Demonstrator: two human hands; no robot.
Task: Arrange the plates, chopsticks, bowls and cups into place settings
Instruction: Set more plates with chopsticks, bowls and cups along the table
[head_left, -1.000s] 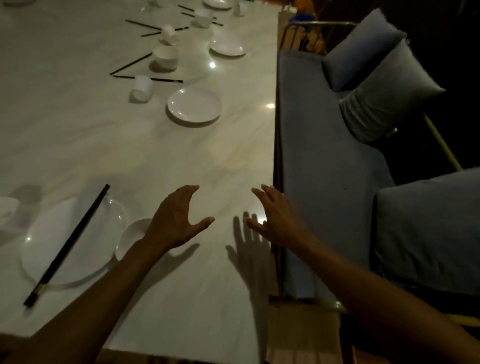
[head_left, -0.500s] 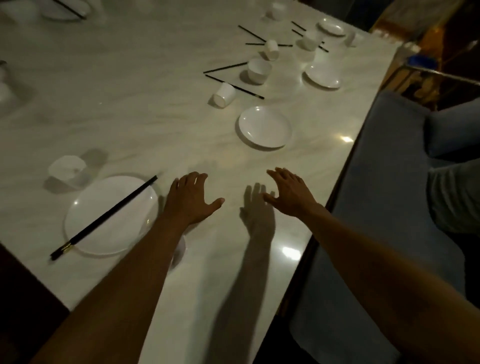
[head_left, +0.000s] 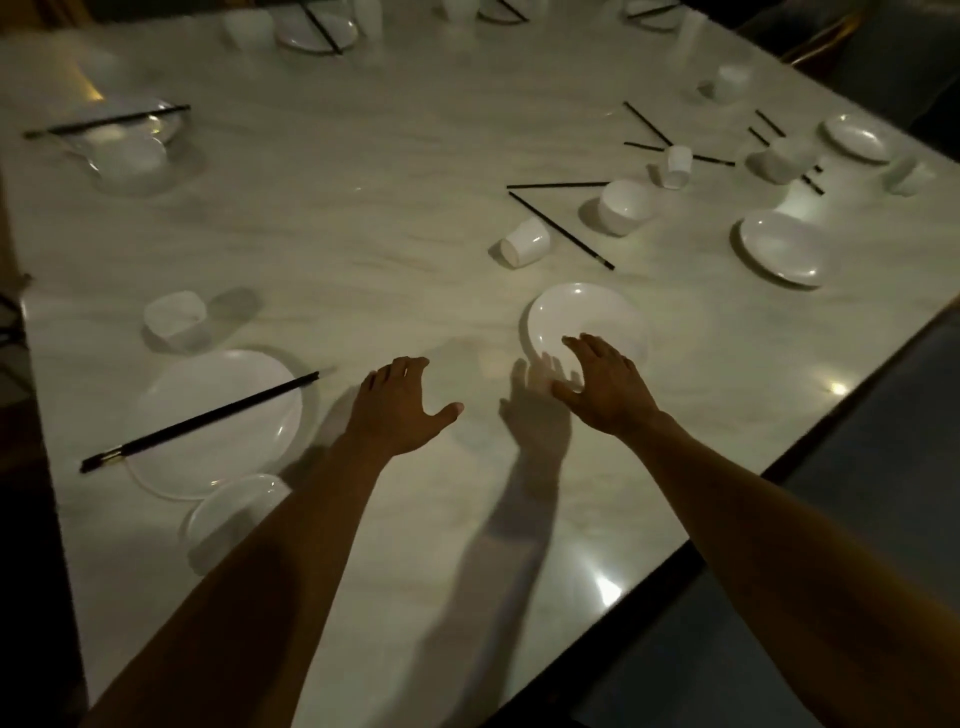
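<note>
White round ceramic plate (head_left: 582, 317) is being reached by the right hand (head_left: 605, 389), fingers (head_left: 579, 345) spread and gripping nothing, probably needing a rim grasp next.

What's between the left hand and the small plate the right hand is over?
Bare marble only, in the head view: between the left hand and the small plate lies tabletop crossed by the right hand's shadow.

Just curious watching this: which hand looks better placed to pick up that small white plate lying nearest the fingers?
Probably the right hand: its open fingers already hang over the small plate. The left hand hovers over bare table beside it.
</note>
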